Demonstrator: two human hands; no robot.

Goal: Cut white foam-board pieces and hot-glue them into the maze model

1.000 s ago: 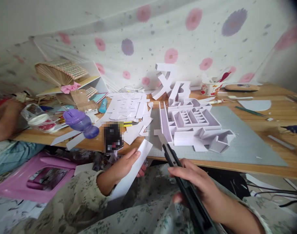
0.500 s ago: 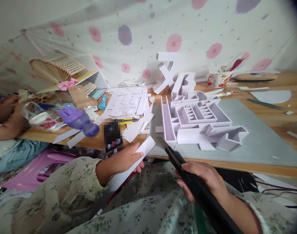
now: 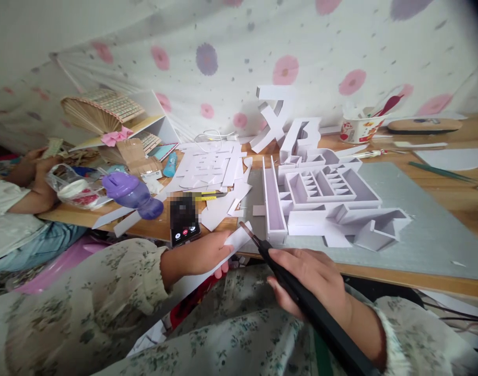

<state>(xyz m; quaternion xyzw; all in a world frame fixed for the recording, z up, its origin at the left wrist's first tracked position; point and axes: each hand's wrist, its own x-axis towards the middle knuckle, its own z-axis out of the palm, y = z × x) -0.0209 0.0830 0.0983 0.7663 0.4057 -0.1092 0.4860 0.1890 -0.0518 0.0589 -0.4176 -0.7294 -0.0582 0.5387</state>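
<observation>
My left hand (image 3: 201, 257) is closed around a long white strip (image 3: 239, 238) of card or foam board, thumb on top, its far end sticking out past the fingers. The rest of the strip runs back toward my lap. My right hand (image 3: 311, 277) grips a long black tool (image 3: 289, 284) with a narrow flat metal tip, whose exact kind I cannot make out. That tip lies at the strip's far end and seems to touch it. Just beyond stands a white raised character form (image 3: 321, 201) with thin upright walls, on a grey cutting mat (image 3: 422, 219).
Behind it stands another white character form (image 3: 272, 122). Cut white sheets (image 3: 207, 164), a yellow cutter (image 3: 207, 196), a phone (image 3: 185, 222) and a purple bottle (image 3: 131, 193) lie to the left. A paper tub (image 3: 358, 128) and green tweezers (image 3: 430, 171) are right. Another person's hands (image 3: 43, 164) are far left.
The black tool's tip has moved left and slightly down, from beside the strip onto its far end. My right hand has shifted left with it. My left hand keeps its hold.
</observation>
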